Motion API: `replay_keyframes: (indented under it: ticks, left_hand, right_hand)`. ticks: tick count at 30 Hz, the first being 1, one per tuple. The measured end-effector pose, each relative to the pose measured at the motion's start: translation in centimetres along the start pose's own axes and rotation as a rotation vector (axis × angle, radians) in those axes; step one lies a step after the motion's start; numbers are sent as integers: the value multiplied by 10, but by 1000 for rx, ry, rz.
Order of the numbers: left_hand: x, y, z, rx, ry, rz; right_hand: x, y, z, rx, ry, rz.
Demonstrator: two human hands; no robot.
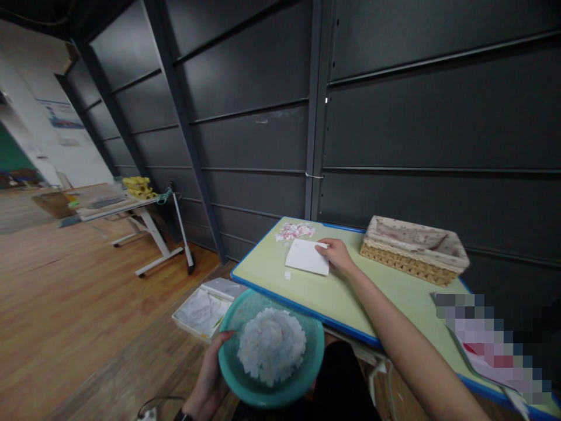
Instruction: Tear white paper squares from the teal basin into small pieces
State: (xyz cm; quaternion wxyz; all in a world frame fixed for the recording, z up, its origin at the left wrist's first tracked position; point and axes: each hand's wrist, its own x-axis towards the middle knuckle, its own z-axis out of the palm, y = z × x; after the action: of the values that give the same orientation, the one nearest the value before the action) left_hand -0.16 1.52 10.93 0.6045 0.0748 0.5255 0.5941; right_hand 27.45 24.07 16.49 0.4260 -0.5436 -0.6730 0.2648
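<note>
My left hand (213, 365) grips the left rim of a green plastic basin (272, 397), held below the table's front edge. A heap of small whitish translucent pieces (272, 346) fills its middle. Over the yellow-green table (267, 257) with a blue rim, my right hand (333, 255) holds a white flat card (307, 257) by its right edge, thumb on top. Behind the card lies a spread of small pink and white pieces (295, 231). One small white piece (287, 275) rests on the tabletop in front of the card.
A cloth-lined wicker basket (407, 266) stands at the table's back right. A blurred-out flat object (491, 351) lies at the right. On the floor, left of the basin, sits a white box (201, 313). Dark panels (249, 140) rise behind the table.
</note>
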Motion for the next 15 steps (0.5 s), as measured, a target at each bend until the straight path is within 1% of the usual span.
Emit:
replay_keyframes:
  ticks: [3,5,8,10,13,14,15]
  left_hand:
    - [-1,0,2,11,-34,-6]
    - [-4,0,4,3,-30,-17]
    - [-10,0,10,-16,-39,-32]
    - [-13,0,13,-7,-48,-15]
    - [-18,1,18,7,-40,0]
    - [-19,1,19,10,-36,-1]
    - [-20,1,20,14,-32,-1]
  right_hand:
    - [-2,-1,1,33,-72,70]
    - [-6,-3,2,88,-174,91]
    - [-14,-8,7,233,-375,102]
    - [-21,-13,10,310,-524,107]
    - [-29,-21,15,346,-722,100]
    - [-30,-23,16,353,-747,95]
    - [-30,-25,17,364,-732,89]
